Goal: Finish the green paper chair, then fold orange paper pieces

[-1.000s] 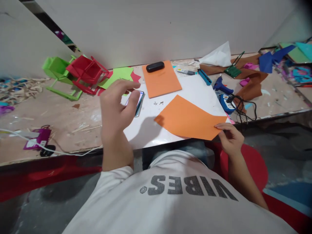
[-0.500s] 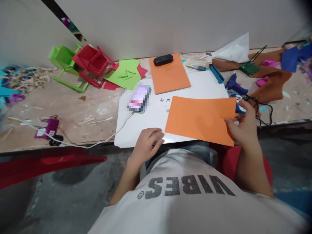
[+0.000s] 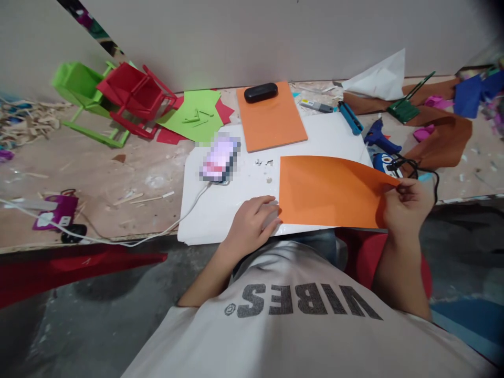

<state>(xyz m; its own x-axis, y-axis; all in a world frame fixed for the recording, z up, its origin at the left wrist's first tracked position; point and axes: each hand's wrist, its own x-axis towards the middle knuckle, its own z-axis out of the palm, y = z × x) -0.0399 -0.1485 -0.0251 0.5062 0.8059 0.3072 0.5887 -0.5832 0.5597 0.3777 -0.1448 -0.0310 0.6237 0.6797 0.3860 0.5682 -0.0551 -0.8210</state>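
While the white shirt fills the near view, a red stool shows beyond its right side, above a grey, blotched floor. At the near edge of the worktable, the left hand rests on a white board, its fingers loosely bent and slightly apart, the tips at the near left corner of an orange sheet. This sheet lies over the right part of the board; its far right corner is raised, pinched between the thumb and fingers of the right hand.

Left of the sheet, a phone, blurred out, sits on the board with a white cable running from it. The worktable is pale wood, scuffed and strewn with scraps and splinters. To the right are a blue glue gun and crumpled brown sheets. Farther back, a black case lies on an orange pad; small green and red chairs stand to the left. Behind rises a plain greyish wall.
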